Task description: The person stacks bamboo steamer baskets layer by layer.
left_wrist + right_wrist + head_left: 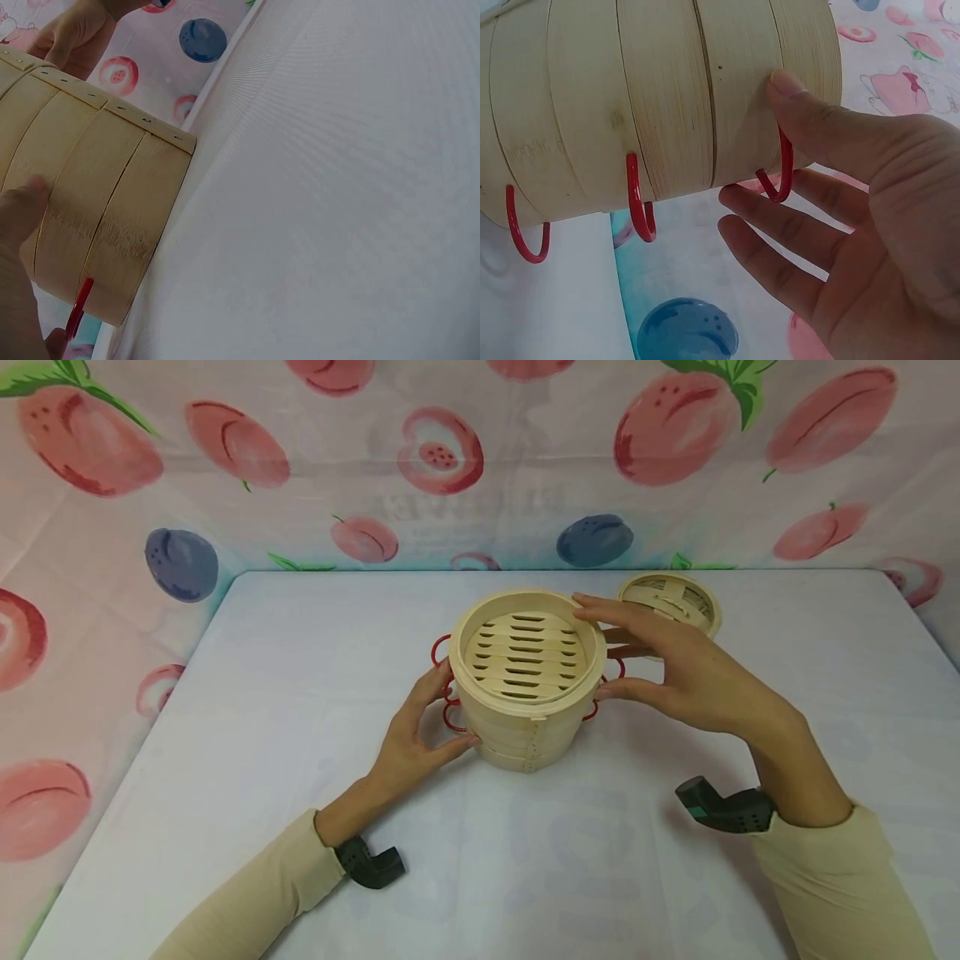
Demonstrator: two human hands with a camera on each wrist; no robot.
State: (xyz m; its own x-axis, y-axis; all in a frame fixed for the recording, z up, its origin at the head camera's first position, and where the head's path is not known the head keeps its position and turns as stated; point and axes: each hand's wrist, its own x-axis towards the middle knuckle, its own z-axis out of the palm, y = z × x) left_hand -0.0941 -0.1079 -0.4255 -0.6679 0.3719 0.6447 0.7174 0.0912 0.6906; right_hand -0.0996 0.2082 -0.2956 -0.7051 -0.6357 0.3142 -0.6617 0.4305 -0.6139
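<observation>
A stack of round bamboo steamer baskets (525, 727) stands upright on the white table, its slatted top basket uncovered. Red loop handles (639, 202) stick out along both sides. My left hand (408, 727) holds the stack low on its left, thumb toward the front and fingers around the side. In the left wrist view the left thumb (26, 210) lies against the bamboo wall. At the upper right, my right hand (675, 664) grips the top basket, its thumb on the outer wall by a red handle and a fingertip at the rim.
A woven bamboo lid (667, 597) lies on the table behind my right hand, partly covered by it. A fruit-print cloth (510, 468) hangs along the table's back edge and the left side. Each wrist wears a black camera mount (723, 808).
</observation>
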